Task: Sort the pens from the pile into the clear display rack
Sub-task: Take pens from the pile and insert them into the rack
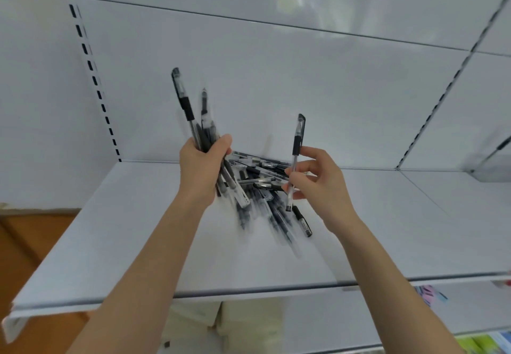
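Your left hand [203, 164] is clenched around a bundle of pens [193, 121] pointing up, while your right hand [318, 179] pinches 1 pen [296, 160] nearly upright, both just above the pile of pens [265, 188] on the white shelf [124, 229]

Person at work, seen from own head camera: left forearm [143, 265] and right forearm [387, 279] bare along whole visible length, wrists included, no cloth on either up to bottom edge of frame. Left grip [201, 168] and right grip [318, 185] bare, fingers slender, nails short as far as motion blur allows. Cream-coloured shape [235, 323], cloth-like, shows low between forearms under shelf [83, 284] edge; cannot tell whether trousers or something else
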